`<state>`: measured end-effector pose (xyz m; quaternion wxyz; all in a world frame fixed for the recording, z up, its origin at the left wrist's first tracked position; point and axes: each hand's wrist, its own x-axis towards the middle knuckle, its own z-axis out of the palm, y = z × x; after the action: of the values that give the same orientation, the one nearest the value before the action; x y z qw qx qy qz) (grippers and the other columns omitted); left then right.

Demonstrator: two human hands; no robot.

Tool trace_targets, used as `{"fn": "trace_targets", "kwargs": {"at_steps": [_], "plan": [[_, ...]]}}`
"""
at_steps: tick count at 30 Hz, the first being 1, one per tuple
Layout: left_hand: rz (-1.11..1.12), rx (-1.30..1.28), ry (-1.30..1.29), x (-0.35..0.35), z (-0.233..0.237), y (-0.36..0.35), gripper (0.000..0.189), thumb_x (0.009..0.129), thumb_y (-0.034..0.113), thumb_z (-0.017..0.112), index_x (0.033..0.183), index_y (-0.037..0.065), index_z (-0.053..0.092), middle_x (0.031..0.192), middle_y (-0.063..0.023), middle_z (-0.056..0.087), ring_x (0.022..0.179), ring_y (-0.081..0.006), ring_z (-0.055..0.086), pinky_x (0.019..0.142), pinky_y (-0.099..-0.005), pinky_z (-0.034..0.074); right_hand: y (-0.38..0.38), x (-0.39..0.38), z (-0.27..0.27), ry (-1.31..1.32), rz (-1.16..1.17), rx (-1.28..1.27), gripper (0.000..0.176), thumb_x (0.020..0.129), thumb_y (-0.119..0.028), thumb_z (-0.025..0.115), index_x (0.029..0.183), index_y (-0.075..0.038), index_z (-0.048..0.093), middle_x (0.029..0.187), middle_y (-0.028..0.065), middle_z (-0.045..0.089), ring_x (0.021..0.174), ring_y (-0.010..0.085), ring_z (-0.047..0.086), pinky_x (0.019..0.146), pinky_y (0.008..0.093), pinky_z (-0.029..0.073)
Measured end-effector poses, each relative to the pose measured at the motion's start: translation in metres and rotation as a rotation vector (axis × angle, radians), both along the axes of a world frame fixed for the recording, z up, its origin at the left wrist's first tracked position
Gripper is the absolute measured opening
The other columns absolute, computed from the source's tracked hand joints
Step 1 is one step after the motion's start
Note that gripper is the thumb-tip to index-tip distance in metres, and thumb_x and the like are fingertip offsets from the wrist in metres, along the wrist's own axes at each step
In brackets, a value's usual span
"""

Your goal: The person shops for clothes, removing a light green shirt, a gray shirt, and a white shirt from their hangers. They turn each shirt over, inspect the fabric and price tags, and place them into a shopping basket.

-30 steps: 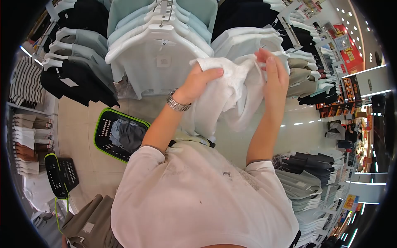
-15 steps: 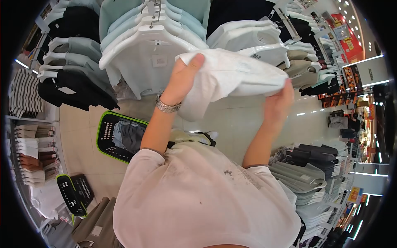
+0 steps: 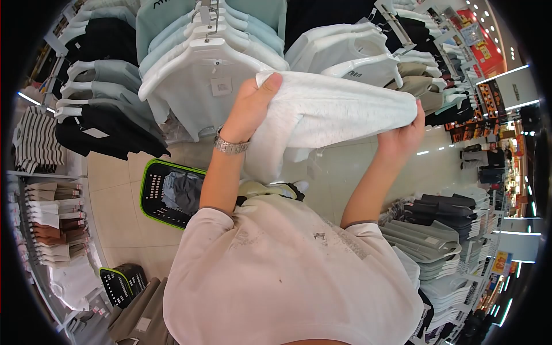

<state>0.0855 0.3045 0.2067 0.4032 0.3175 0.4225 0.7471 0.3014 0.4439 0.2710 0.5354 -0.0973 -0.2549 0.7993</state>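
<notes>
A white garment is stretched sideways between my two hands, in front of the clothes racks. My left hand, with a metal watch at its wrist, pinches the garment's left upper edge, thumb on top. At the other end my right hand grips the narrow right end, its fingers partly behind the cloth. Part of the garment hangs down below my left hand, and a small clear tag dangles under it. Just behind is a white shirt on a white hanger.
A black basket with a green rim holding grey and blue clothes stands on the floor at left. Another black basket is lower left. Racks of black shirts and stacked grey garments flank both sides.
The garment is pulled longer and flatter, and my right hand has moved right and slightly down. My left hand has shifted only a little. The view has shifted slightly.
</notes>
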Motion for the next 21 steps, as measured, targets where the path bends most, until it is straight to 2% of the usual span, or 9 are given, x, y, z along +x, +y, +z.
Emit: {"fn": "trace_targets", "kwargs": {"at_steps": [3, 6, 8, 10, 13, 16, 19, 20, 21], "plan": [[-0.023, -0.055, -0.082, -0.004, 0.001, 0.002, 0.036, 0.089, 0.033, 0.051, 0.097, -0.002, 0.058, 0.088, -0.0033, 0.060, 0.079, -0.0086, 0.055, 0.070, -0.0242, 0.045, -0.007, -0.014, -0.008, -0.378, -0.277, 0.058, 0.023, 0.087, -0.022, 0.047, 0.093, -0.001, 0.055, 0.092, 0.0095, 0.060, 0.088, 0.0226, 0.057, 0.080, 0.0364, 0.045], [-0.016, -0.039, -0.150, -0.006, 0.006, 0.001, 0.034, 0.088, 0.030, 0.052, 0.100, -0.002, 0.056, 0.093, -0.0067, 0.061, 0.081, -0.0119, 0.059, 0.071, -0.0260, 0.047, -0.025, -0.012, -0.035, -0.757, -0.130, 0.373, 0.018, 0.086, -0.019, 0.051, 0.087, -0.002, 0.057, 0.078, 0.0034, 0.057, 0.077, 0.0127, 0.053, 0.068, 0.0276, 0.044], [-0.004, -0.028, -0.143, -0.001, 0.010, 0.000, 0.034, 0.088, 0.030, 0.052, 0.100, -0.002, 0.056, 0.093, -0.0066, 0.061, 0.080, -0.0119, 0.059, 0.070, -0.0262, 0.048, -0.042, -0.018, -0.037, -0.995, 0.173, 0.704, 0.021, 0.080, -0.021, 0.061, 0.088, -0.001, 0.060, 0.075, 0.0020, 0.059, 0.072, 0.0095, 0.051, 0.066, 0.0250, 0.043], [-0.075, -0.044, -0.108, 0.004, 0.005, 0.003, 0.034, 0.088, 0.030, 0.051, 0.101, -0.001, 0.056, 0.093, -0.0063, 0.061, 0.081, -0.0119, 0.059, 0.071, -0.0262, 0.048, -0.060, -0.036, -0.048, -1.075, 0.216, 0.955, 0.033, 0.072, -0.023, 0.069, 0.094, 0.001, 0.060, 0.081, 0.0046, 0.062, 0.073, 0.0087, 0.054, 0.067, 0.0247, 0.044], [-0.142, -0.055, -0.098, 0.017, 0.003, 0.007, 0.034, 0.089, 0.031, 0.051, 0.102, 0.000, 0.055, 0.094, -0.0055, 0.060, 0.082, -0.0116, 0.058, 0.073, -0.0259, 0.047, -0.083, -0.052, -0.043, -1.239, 0.167, 1.035, 0.039, 0.068, -0.022, 0.073, 0.097, 0.001, 0.060, 0.085, 0.0071, 0.063, 0.075, 0.0084, 0.056, 0.068, 0.0251, 0.045], [-0.179, -0.009, -0.164, 0.020, 0.003, 0.005, 0.036, 0.089, 0.033, 0.050, 0.103, 0.000, 0.054, 0.094, -0.0046, 0.059, 0.085, -0.0124, 0.057, 0.078, -0.0266, 0.045, -0.080, -0.055, -0.049, -1.187, 0.237, 0.792, 0.036, 0.069, -0.018, 0.072, 0.098, 0.001, 0.061, 0.088, 0.0077, 0.064, 0.078, 0.0097, 0.057, 0.069, 0.0258, 0.045], [-0.233, 0.149, -0.209, 0.018, 0.000, 0.006, 0.036, 0.089, 0.031, 0.049, 0.105, 0.000, 0.053, 0.096, -0.0056, 0.059, 0.090, -0.0139, 0.055, 0.084, -0.0285, 0.041, -0.062, -0.056, -0.066, -0.924, 0.206, 0.604, 0.033, 0.070, -0.016, 0.071, 0.097, 0.001, 0.061, 0.088, 0.0075, 0.064, 0.079, 0.0112, 0.057, 0.070, 0.0255, 0.046], [-0.250, 0.222, -0.215, 0.017, 0.001, 0.007, 0.036, 0.089, 0.031, 0.049, 0.107, -0.001, 0.052, 0.097, -0.0062, 0.058, 0.091, -0.0145, 0.054, 0.086, -0.0293, 0.040, -0.058, -0.054, -0.064, -0.873, 0.145, 0.597, 0.036, 0.073, -0.010, 0.066, 0.105, 0.001, 0.057, 0.098, 0.0087, 0.061, 0.087, 0.0148, 0.058, 0.076, 0.0275, 0.046], [-0.217, 0.217, -0.091, 0.016, 0.002, 0.005, 0.035, 0.089, 0.029, 0.049, 0.108, 0.000, 0.052, 0.098, -0.0070, 0.058, 0.093, -0.0147, 0.054, 0.087, -0.0298, 0.039, -0.053, -0.054, -0.061, -0.754, 0.098, 0.498, 0.038, 0.074, -0.011, 0.064, 0.109, 0.001, 0.054, 0.101, 0.0092, 0.059, 0.090, 0.0164, 0.057, 0.078, 0.0292, 0.045]]}}
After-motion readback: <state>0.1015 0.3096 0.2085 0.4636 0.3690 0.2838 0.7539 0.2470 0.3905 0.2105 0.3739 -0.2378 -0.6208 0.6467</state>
